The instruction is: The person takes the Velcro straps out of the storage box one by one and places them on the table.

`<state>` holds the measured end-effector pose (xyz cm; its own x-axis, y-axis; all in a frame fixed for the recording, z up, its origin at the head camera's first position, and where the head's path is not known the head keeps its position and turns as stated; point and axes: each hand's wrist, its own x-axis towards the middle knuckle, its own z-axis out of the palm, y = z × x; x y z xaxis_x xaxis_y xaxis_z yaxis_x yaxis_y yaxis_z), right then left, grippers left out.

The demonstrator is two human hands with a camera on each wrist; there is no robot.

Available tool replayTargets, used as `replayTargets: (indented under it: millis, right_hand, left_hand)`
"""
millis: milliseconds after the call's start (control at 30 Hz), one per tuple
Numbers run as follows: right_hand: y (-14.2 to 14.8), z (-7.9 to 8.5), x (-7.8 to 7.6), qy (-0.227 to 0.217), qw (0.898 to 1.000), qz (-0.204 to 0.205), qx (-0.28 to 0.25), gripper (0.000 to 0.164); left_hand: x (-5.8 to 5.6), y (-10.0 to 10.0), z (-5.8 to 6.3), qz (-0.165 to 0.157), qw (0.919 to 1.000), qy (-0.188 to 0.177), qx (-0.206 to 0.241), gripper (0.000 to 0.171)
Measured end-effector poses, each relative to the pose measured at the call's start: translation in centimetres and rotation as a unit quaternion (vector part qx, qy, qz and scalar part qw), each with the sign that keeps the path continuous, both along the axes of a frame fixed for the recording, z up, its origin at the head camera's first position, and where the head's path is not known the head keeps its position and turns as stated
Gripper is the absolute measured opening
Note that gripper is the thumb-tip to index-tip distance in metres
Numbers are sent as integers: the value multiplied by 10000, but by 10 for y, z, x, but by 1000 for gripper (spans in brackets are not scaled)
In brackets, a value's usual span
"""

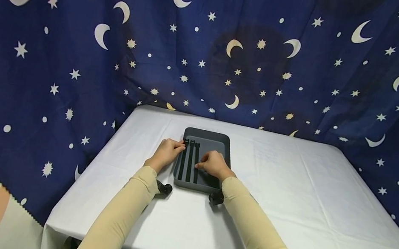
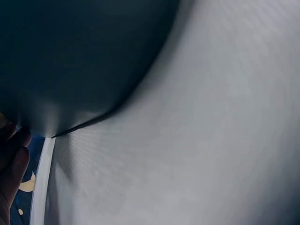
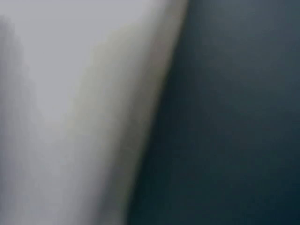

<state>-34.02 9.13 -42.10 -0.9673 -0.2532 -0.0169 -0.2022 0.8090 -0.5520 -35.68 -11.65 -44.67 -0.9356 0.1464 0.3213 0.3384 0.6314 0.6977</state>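
Observation:
Three long black straps [image 1: 190, 162] with small notched heads at their far ends lie side by side along the left of a dark grey tray [image 1: 228, 150]. At the tray's left rim is my left hand [image 1: 166, 152], its fingertips beside the head of the leftmost strap. The left wrist view shows its fingers [image 2: 11, 164] against the tray's outer wall. Over the inside of the tray is my right hand [image 1: 213, 164], thumb and forefinger together at the edge of the rightmost strap. The right wrist view is blurred, with the tray filling its right side.
The tray stands on a white cloth-covered table [image 1: 290, 189]. A dark wrist device [image 1: 164, 189] hangs below the left forearm, and another dark wrist device [image 1: 216, 197] is close to the tray's near right corner. Behind hangs a blue curtain [image 1: 210, 48] with moons and stars.

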Motion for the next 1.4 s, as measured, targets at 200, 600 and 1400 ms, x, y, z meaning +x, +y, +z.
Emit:
replayTargets:
  millis: [200,600,1400]
  right_hand:
    - [-6,-5,2,25,9997,-225,-68,22]
    - [-14,-6,1,137,9983,-567,-41,23]
    - [-28,-3,6,38,9929,-1173,169,17]
  left_hand:
    - [1,-1,-1,-25,10000,6,-12,25]
    - [2,-1,1,-46,10000,20,1,27]
    - [3,-1,2,-32,10000,52,-18,25]
